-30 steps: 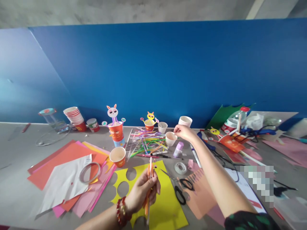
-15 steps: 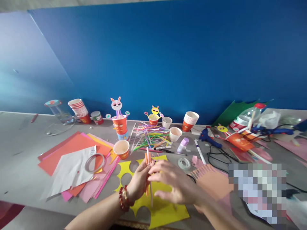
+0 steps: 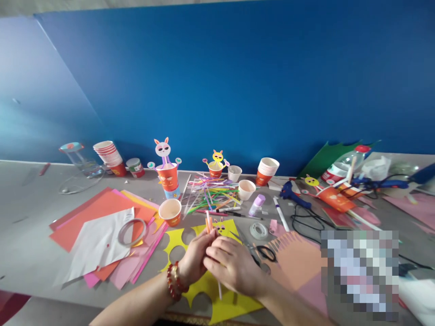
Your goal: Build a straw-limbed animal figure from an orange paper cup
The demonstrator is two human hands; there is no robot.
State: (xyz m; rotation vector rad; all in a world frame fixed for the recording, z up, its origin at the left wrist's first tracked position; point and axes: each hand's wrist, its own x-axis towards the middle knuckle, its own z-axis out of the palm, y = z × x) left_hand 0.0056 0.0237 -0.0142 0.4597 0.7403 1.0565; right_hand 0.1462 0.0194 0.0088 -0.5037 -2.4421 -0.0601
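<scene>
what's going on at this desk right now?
A person's left hand holds a few orange and white straws upright above a yellow sheet with round holes cut in it. The right hand is pressed in beside the left; its grip on the straws is hidden. Beyond lie a loose straw pile and two cups topped with paper animals, one white, one yellow. Scissors lie to the right.

A bundle of thin orange and white straw-like sticks (image 3: 208, 222) is held near-upright, lower centre of frame. Mid-section concealed.
</scene>
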